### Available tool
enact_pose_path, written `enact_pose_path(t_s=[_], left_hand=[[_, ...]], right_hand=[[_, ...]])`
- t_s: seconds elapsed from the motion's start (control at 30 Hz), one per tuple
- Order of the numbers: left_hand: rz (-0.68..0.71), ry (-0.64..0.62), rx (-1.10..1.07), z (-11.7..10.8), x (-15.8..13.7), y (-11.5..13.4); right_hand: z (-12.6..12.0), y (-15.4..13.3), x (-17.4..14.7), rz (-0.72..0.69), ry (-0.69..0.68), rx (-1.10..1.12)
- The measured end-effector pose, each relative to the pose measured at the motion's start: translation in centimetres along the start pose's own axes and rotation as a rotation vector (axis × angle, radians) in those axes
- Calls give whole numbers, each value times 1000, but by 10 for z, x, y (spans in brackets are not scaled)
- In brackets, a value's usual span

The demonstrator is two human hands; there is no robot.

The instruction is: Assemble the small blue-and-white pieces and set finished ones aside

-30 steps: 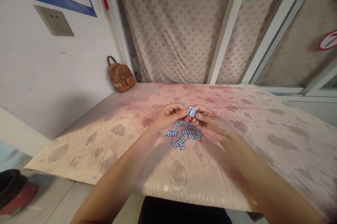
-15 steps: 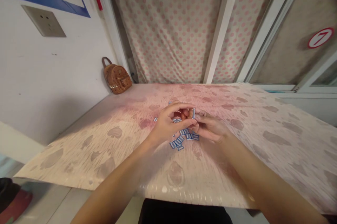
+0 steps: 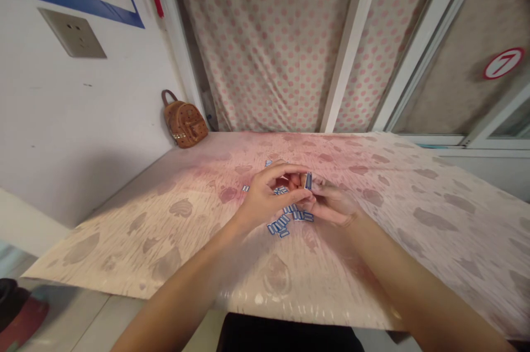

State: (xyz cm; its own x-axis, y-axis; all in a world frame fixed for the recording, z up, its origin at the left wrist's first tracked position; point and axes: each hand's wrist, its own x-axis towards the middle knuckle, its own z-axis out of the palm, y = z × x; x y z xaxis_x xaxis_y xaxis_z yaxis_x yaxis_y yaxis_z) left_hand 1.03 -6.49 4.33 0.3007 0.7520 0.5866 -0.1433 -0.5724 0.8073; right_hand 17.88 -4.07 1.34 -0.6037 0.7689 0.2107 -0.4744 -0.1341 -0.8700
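Observation:
Above the middle of the table, my left hand (image 3: 265,195) and my right hand (image 3: 334,201) meet around a small blue-and-white rectangular piece (image 3: 308,180), which stands upright between them. The left thumb is at its lower end and the left fingers arch over its top. Fingers of the right hand curl in from the other side, partly hidden. Under and in front of the hands lie several small white pieces with blue edges (image 3: 278,225), loosely heaped and partly covered by the hands. They are too small for me to tell their kind.
A patterned, glossy cloth covers the table (image 3: 178,252). A brown mini backpack (image 3: 186,123) sits at the far left corner against the wall. One small piece (image 3: 245,188) lies apart, left of my left hand. A dotted curtain (image 3: 269,43) hangs behind the table.
The piece between my hands has turned slightly, showing a wider blue face. Both hands have shifted a little to the right and stay together around it.

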Motion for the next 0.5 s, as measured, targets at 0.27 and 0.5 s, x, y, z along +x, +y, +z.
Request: enact_pose_path(t_s=[0.27, 0.5], left_hand=[[84, 15, 68, 3, -2, 5], [42, 28, 53, -1, -2, 1]], right_hand=[[6, -3, -1, -8, 22, -27], [3, -2, 1, -36, 49, -52]])
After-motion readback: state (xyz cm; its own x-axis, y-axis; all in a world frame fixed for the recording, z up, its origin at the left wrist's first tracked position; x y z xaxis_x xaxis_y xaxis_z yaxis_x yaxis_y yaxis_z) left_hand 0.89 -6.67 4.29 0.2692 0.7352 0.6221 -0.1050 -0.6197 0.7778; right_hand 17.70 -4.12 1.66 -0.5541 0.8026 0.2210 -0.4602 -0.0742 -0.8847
